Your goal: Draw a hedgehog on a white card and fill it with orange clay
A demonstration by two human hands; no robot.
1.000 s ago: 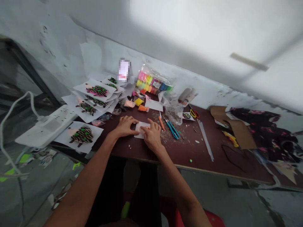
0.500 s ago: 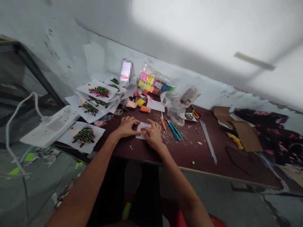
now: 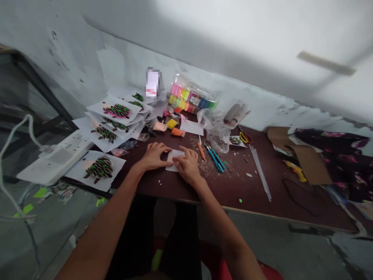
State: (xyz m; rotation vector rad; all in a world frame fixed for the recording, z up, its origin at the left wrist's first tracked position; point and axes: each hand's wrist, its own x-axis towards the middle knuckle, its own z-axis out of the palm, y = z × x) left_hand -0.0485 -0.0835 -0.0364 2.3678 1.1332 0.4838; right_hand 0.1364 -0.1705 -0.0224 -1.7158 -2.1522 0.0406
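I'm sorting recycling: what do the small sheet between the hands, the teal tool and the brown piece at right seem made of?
Small sheet: probably paper, matt white, lying flat.
Teal tool: likely plastic handles, evenly coloured; its greyish tips look metal.
Brown piece: cardboard or heavy paper, judging by its dull, plain surface.

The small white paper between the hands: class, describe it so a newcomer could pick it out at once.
Find the dark reddish-brown table against the wall. Near its front edge, the left hand and right hand reach over a small white paper. Unlike the white sheet farther back, it is partly covered by both hands.
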